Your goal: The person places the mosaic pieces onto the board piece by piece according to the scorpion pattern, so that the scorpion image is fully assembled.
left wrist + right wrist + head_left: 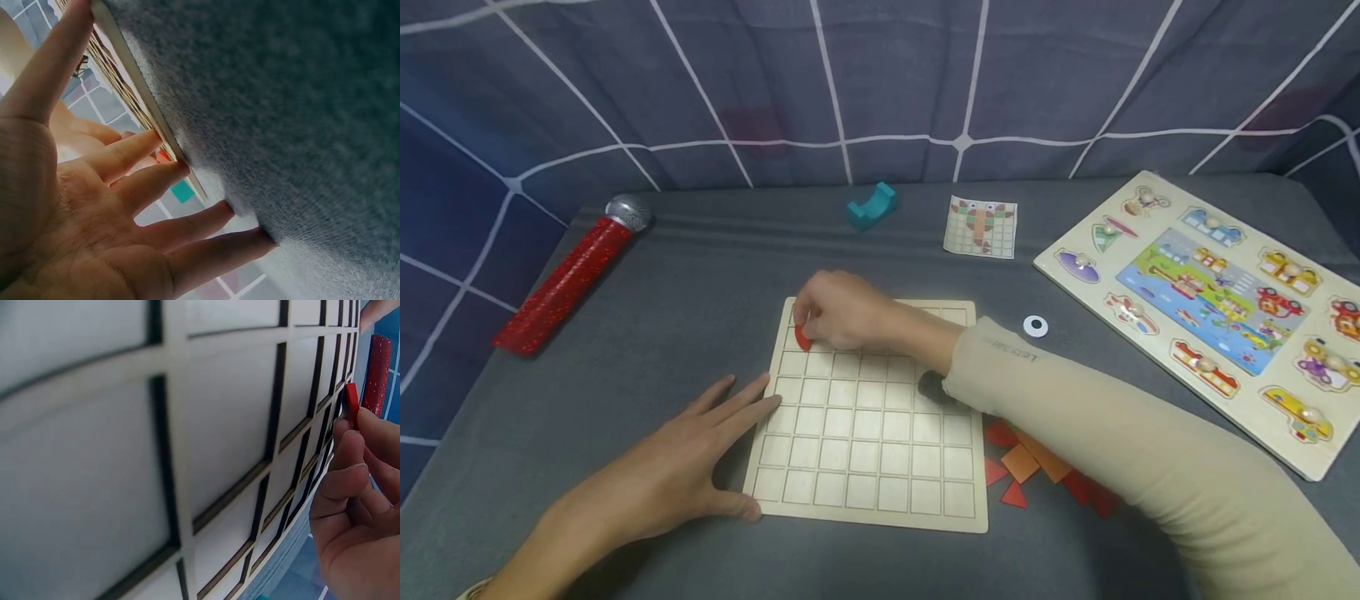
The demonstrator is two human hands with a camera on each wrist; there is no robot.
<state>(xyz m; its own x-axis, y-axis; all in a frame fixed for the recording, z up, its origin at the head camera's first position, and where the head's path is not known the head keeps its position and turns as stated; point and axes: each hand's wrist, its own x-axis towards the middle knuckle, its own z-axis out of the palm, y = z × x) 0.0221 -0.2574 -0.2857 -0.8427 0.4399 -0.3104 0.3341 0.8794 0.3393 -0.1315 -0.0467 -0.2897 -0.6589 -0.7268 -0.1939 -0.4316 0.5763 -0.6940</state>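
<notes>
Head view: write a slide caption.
The right hand holds a red piece over the wooden grid board while the left hand touches its edge.

The right sleeve (1105, 425) is beige, with small dark lettering (1015, 349) near its cuff (972, 367)

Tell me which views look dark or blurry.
Head: fairly even light, a shadow beneath the left hand; left wrist: the gray tabletop falls very dark toward the upper right; right wrist: the nearest squares of the grid board look blurred.
</notes>
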